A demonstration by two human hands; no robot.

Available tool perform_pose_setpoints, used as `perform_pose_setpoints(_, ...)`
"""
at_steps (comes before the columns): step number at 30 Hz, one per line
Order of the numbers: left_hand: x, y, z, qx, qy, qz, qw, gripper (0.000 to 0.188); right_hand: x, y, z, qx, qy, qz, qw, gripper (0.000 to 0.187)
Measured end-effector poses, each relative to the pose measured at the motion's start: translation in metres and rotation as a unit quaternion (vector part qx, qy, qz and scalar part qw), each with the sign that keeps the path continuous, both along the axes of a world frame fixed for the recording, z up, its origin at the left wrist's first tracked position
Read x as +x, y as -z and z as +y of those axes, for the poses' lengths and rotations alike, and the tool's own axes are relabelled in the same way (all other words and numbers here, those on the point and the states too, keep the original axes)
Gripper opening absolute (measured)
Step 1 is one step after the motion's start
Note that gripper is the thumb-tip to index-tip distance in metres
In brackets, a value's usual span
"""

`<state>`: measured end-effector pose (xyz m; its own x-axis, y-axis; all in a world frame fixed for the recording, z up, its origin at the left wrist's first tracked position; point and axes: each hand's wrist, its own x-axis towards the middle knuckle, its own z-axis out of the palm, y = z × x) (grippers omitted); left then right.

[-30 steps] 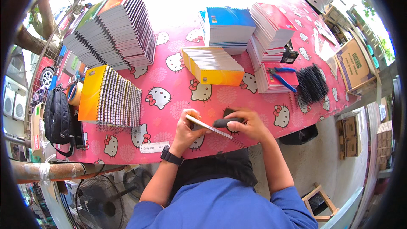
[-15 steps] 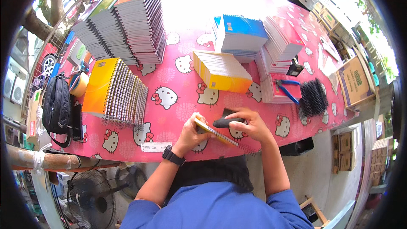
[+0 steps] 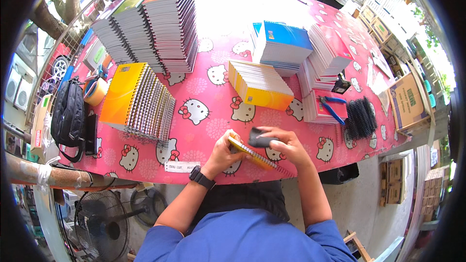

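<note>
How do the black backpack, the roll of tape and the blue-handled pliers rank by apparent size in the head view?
1. black backpack
2. roll of tape
3. blue-handled pliers

Tape and pliers look close in size, and fisheye bending makes their order unsure.

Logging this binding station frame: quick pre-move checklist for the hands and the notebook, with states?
1. Left hand grips the orange spiral notebook: ok.
2. Right hand holds the black tool against the notebook: ok.
3. Notebook tilted on edge above the pink tablecloth, near the table's front edge: ok.
4. Spiral fully seated: cannot tell.
5. Finished orange stack within the left hand's reach: ok.
6. Blue-handled pliers free on the right: ok.
</note>
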<state>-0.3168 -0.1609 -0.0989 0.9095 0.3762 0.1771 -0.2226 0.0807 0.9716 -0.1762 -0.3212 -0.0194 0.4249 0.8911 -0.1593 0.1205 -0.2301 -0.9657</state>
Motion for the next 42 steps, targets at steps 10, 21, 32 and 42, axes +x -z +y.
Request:
perform_pose_setpoints(10, -0.002, -0.004, 0.003, 0.007, 0.013, 0.055, 0.998, 0.028, 0.024, 0.013, -0.022, -0.004, 0.14, -0.308, 0.941, 0.044)
perform_pose_setpoints(21, 0.002, -0.075, -0.015, 0.053, 0.024, 0.036, 0.998, 0.014, -0.035, -0.037, 0.002, 0.094, 0.128, -0.245, 0.956, 0.023)
perform_pose_setpoints(32, -0.001, -0.077, -0.017, 0.018, -0.021, 0.002, 1.0, 0.018, -0.038, -0.039, 0.0, 0.132, 0.077, -0.351, 0.924, 0.014)
perform_pose_setpoints(42, -0.002, -0.077, -0.017, -0.044, 0.004, 0.021, 0.999, 0.02, -0.038, -0.037, 0.002, 0.132, 0.045, -0.415, 0.899, 0.015)
